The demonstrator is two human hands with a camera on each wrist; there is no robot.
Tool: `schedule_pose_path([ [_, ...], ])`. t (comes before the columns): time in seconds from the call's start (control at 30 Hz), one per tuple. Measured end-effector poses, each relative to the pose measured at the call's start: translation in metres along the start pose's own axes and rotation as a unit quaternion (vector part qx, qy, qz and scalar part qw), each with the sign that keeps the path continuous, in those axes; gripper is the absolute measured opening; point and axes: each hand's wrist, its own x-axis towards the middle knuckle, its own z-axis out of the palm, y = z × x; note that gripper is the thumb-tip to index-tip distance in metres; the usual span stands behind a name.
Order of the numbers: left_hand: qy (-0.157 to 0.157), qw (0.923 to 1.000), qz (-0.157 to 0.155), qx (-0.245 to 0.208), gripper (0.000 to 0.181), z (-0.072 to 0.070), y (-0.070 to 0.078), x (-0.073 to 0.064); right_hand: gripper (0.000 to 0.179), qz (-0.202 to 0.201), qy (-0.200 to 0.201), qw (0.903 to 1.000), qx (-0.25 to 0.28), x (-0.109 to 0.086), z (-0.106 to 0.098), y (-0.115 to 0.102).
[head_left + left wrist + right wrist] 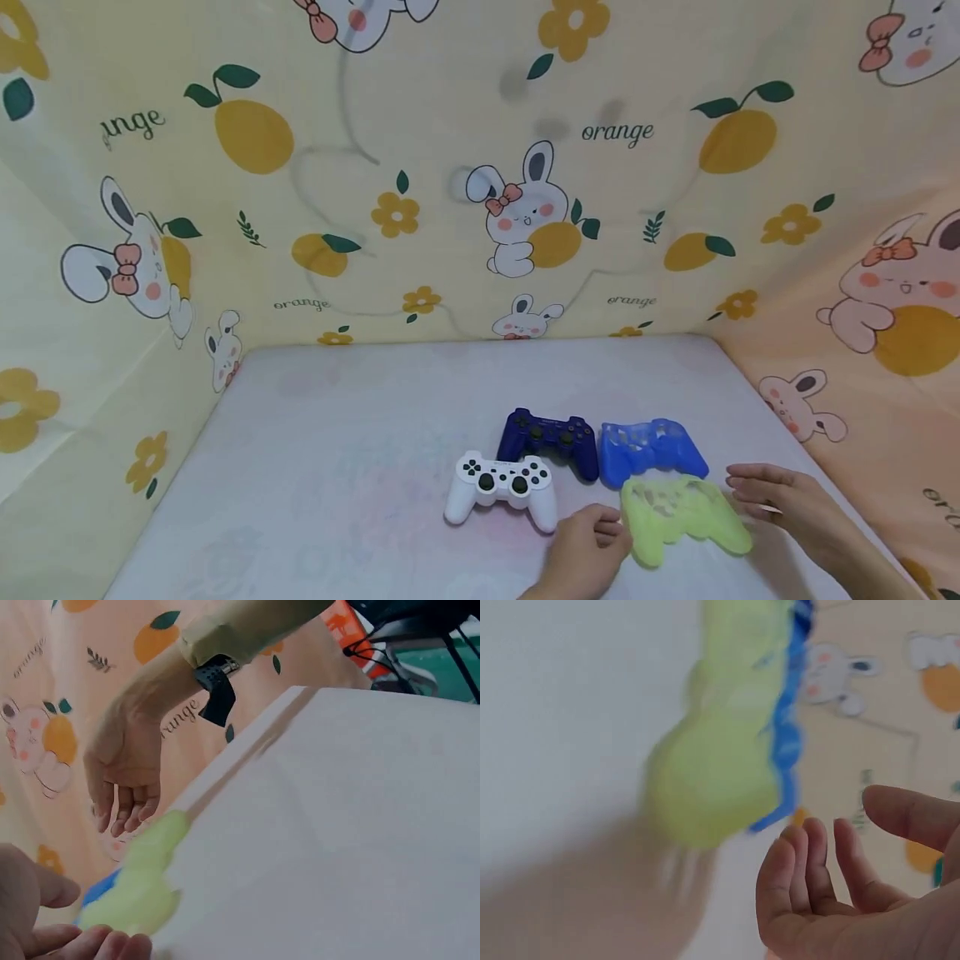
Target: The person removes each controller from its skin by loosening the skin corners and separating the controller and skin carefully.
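Note:
A yellow-green silicone controller cover [682, 518] lies on the white table between my two hands. Just off its left grip, nearly touching, is my left hand [587, 552], its fingers loosely bent and the thumb apart from them in the left wrist view. Whether its fingertips touch the cover cannot be told. My right hand [791, 510] hovers to the right of the cover, holding nothing, with fingers relaxed and thumb spread [855, 885]. Behind the yellow-green cover lies a blue silicone cover [651, 454]. A white game controller [501, 483] sits left of my left hand.
A dark blue game controller [550, 439] lies behind the white one, beside the blue cover. Patterned cloth walls [450, 250] with rabbits and oranges stand around the table [315, 467]. A dark strap [216, 688] is on the right wrist.

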Motion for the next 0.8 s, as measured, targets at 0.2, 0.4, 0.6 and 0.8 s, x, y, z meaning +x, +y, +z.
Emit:
schedule_pose_path([
  [0.2,0.006,0.9983,0.055,-0.018,0.025,-0.031,0.010,-0.005,0.031,-0.037,-0.013,0.9981,0.048,-0.009,0.034,-0.018],
  [0.4,0.055,0.9960,0.071,-0.005,0.025,-0.056,0.019,-0.005,0.025,-0.058,-0.024,0.9937,0.092,-0.007,0.072,-0.031],
  [0.6,0.095,0.9913,0.088,0.028,0.028,-0.083,0.031,-0.010,0.024,-0.048,-0.029,0.9862,0.156,-0.010,0.102,-0.040],
  [0.8,0.122,0.9850,0.106,0.059,0.032,-0.108,0.039,-0.015,0.021,-0.044,-0.039,0.9726,0.225,-0.016,0.132,-0.043],
])
